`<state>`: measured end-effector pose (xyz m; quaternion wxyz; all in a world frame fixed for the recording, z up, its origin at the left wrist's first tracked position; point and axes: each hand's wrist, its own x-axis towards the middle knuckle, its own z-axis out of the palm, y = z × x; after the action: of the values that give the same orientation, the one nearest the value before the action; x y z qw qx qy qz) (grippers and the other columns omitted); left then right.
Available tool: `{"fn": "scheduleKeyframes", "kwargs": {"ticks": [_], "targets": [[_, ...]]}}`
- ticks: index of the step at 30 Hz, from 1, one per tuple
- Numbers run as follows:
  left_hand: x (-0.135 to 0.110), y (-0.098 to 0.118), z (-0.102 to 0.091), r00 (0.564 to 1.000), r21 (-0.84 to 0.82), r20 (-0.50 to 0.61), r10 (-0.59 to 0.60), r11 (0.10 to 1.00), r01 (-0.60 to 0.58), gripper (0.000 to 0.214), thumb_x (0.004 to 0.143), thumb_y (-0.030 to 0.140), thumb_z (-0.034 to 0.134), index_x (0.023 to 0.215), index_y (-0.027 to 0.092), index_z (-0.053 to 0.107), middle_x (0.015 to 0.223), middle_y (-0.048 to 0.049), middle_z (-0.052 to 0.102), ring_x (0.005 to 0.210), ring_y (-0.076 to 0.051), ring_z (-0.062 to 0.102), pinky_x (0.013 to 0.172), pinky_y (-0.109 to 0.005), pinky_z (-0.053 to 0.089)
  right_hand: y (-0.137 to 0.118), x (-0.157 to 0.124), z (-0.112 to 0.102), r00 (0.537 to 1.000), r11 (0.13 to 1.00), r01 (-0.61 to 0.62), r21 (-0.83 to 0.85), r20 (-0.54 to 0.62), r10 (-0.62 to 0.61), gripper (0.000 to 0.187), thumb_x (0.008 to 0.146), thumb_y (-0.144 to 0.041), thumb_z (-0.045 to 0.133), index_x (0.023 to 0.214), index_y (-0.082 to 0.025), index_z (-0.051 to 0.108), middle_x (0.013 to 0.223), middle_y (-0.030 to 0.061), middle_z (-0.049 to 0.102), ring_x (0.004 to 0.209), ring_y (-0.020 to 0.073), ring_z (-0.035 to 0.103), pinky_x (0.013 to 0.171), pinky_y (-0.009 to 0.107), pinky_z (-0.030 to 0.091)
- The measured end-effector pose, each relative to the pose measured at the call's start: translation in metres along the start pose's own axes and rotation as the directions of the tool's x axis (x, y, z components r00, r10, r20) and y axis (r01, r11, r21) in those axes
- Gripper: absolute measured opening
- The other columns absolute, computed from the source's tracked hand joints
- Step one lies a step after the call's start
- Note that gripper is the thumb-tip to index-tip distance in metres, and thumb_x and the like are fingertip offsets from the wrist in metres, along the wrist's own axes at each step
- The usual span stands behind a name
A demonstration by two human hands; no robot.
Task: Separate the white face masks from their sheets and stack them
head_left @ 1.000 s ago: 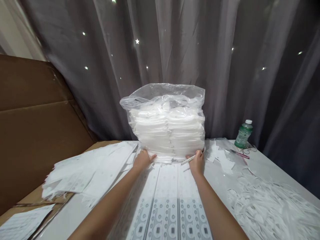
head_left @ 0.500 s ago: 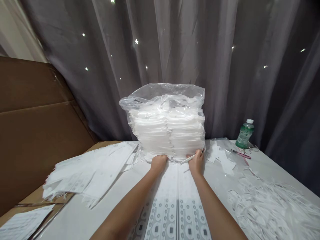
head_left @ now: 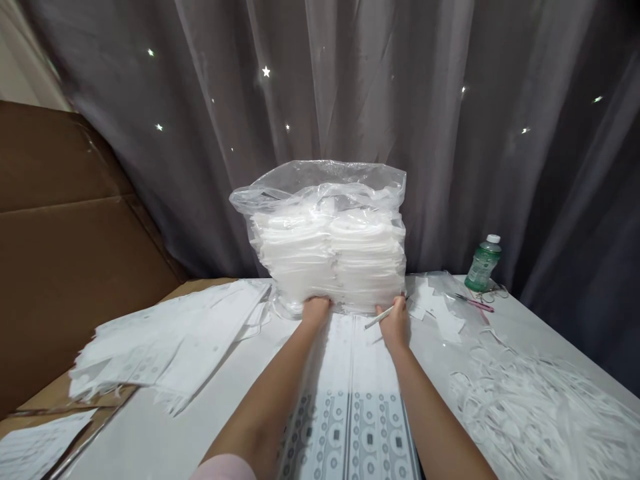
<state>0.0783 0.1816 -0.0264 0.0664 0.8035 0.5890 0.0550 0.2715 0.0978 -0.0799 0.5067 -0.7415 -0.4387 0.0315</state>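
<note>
A clear plastic bag (head_left: 325, 193) stuffed with stacked white sheets stands at the back of the table. My left hand (head_left: 316, 311) presses against the bag's lower front edge, its fingers curled and partly hidden. My right hand (head_left: 394, 323) rests at the bag's lower right corner and grips a thin white stick-like tool (head_left: 376, 319). Long white printed strips (head_left: 350, 407) lie side by side under my forearms, running from the bag toward me.
A pile of white sheets (head_left: 170, 340) lies to the left, partly over a brown cardboard box (head_left: 75, 240). Loose white trimmings (head_left: 540, 413) cover the right of the table. A green bottle (head_left: 483, 263) and pink-handled scissors (head_left: 475, 303) sit at the back right. Grey curtain behind.
My left hand has slid right along the bag's base, from the left corner to near the middle. My right hand has stayed at the right corner. The view shifted slightly.
</note>
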Motion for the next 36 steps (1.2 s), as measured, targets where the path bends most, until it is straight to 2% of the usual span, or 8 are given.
{"fn": "scheduleKeyframes", "kwargs": {"ticks": [4,9,12,15,17,21,26,36], "targets": [[-0.021,-0.005,-0.003,0.998,0.014,0.033,0.053,0.998,-0.054,0.032,0.092,0.033,0.056,0.119,0.016,0.055,0.12,-0.0094,0.057,0.102,-0.022,0.059,0.085,-0.043,0.052,-0.004,0.0,0.004,1.0,1.0,0.007,0.0,-0.002,-0.007,0.034,0.072,-0.034,0.059,0.092,-0.023,0.034,0.105,0.0149,0.057,0.101,0.0312,0.056,0.079,0.039,0.043],[-0.057,-0.049,-0.024,0.996,0.015,0.073,0.045,0.999,-0.046,0.029,0.093,0.034,0.055,0.116,0.016,0.057,0.117,-0.0088,0.059,0.099,-0.021,0.06,0.085,-0.042,0.052,-0.013,-0.002,0.002,1.0,1.0,0.002,-0.008,-0.028,-0.002,0.029,0.073,-0.027,0.058,0.092,-0.021,0.036,0.106,0.0199,0.056,0.106,0.0352,0.051,0.085,0.046,0.04],[-0.055,-0.065,-0.035,0.994,0.023,0.105,-0.018,1.0,0.015,0.03,0.093,0.034,0.055,0.116,0.015,0.057,0.114,-0.0083,0.06,0.096,-0.02,0.061,0.082,-0.04,0.053,-0.025,-0.007,-0.001,0.998,0.999,0.022,-0.024,-0.05,-0.023,0.026,0.075,-0.019,0.054,0.096,-0.018,0.038,0.122,0.0292,0.047,0.12,0.04,0.04,0.092,0.055,0.031],[-0.046,-0.068,-0.039,0.989,0.031,0.138,-0.048,0.999,0.045,0.03,0.092,0.035,0.056,0.115,0.015,0.057,0.114,-0.0079,0.06,0.096,-0.02,0.061,0.082,-0.04,0.053,-0.039,-0.015,-0.005,0.987,0.989,0.149,-0.008,0.058,-0.149,0.014,0.084,-0.02,0.047,0.097,-0.016,0.041,0.123,0.0274,0.048,0.121,0.0369,0.04,0.096,0.055,0.029],[-0.042,-0.066,-0.039,0.987,0.039,0.148,-0.061,0.998,0.056,0.03,0.092,0.035,0.056,0.115,0.016,0.057,0.114,-0.0079,0.06,0.097,-0.02,0.061,0.082,-0.04,0.053,-0.049,-0.022,-0.006,0.931,0.956,0.289,0.049,0.217,-0.293,0.008,0.089,-0.023,0.044,0.094,-0.018,0.045,0.108,0.0184,0.058,0.109,0.0294,0.051,0.093,0.045,0.036],[-0.03,-0.061,-0.04,0.988,0.059,0.132,-0.075,0.996,0.067,0.031,0.092,0.035,0.056,0.117,0.016,0.057,0.116,-0.0083,0.059,0.099,-0.021,0.06,0.084,-0.041,0.052,-0.063,-0.042,-0.004,0.687,0.848,0.488,0.207,0.509,-0.519,0.008,0.089,-0.025,0.05,0.097,-0.022,0.05,0.093,0.0038,0.064,0.087,0.0183,0.06,0.076,0.028,0.043],[0.0,-0.064,-0.046,0.986,0.087,0.145,-0.077,0.994,0.065,0.032,0.092,0.034,0.057,0.118,0.015,0.056,0.118,-0.0084,0.058,0.101,-0.022,0.06,0.084,-0.042,0.052,-0.071,-0.058,-0.006,0.449,0.784,0.568,0.252,0.703,-0.551,0.03,0.075,-0.035,0.071,0.092,-0.022,0.051,0.086,0.0015,0.065,0.083,0.0208,0.061,0.07,0.026,0.039],[-0.006,-0.065,-0.024,0.983,0.087,0.167,-0.073,0.994,0.059,0.032,0.092,0.033,0.057,0.119,0.017,0.056,0.119,-0.0087,0.058,0.101,-0.022,0.06,0.085,-0.041,0.052,-0.091,-0.06,-0.014,0.305,0.758,0.621,0.197,0.831,-0.466,0.044,0.07,-0.047,0.074,0.097,-0.022,0.05,0.09,0.0065,0.067,0.078,0.0271,0.063,0.058,0.026,0.028]]}}
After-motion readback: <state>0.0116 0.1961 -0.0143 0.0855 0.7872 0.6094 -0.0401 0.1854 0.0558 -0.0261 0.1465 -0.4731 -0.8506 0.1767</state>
